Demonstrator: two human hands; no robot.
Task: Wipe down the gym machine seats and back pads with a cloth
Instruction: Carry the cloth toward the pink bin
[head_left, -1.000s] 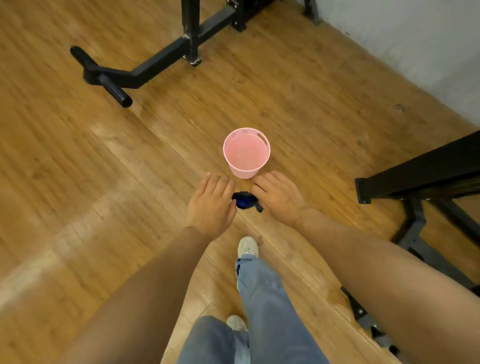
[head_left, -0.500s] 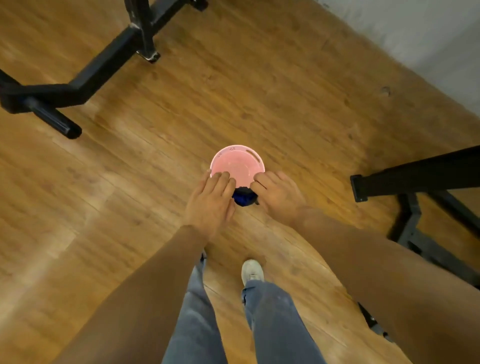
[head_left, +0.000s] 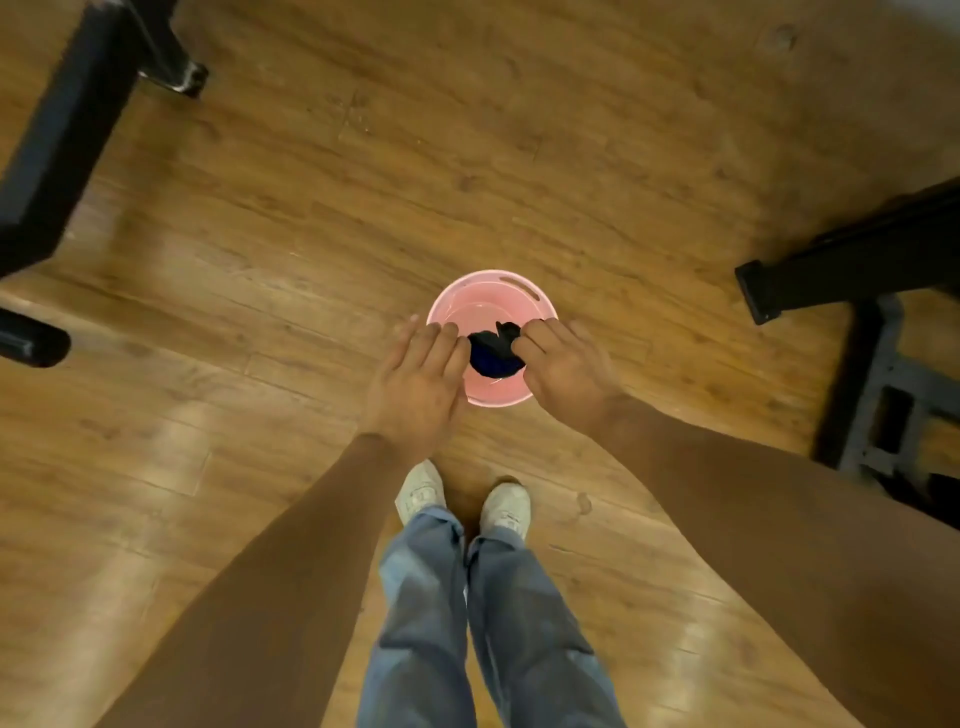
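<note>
Warm, dim indoor light; soft glare streaks the wooden floor toward 8 o'clock; edges bow, slightly blurred.
</note>
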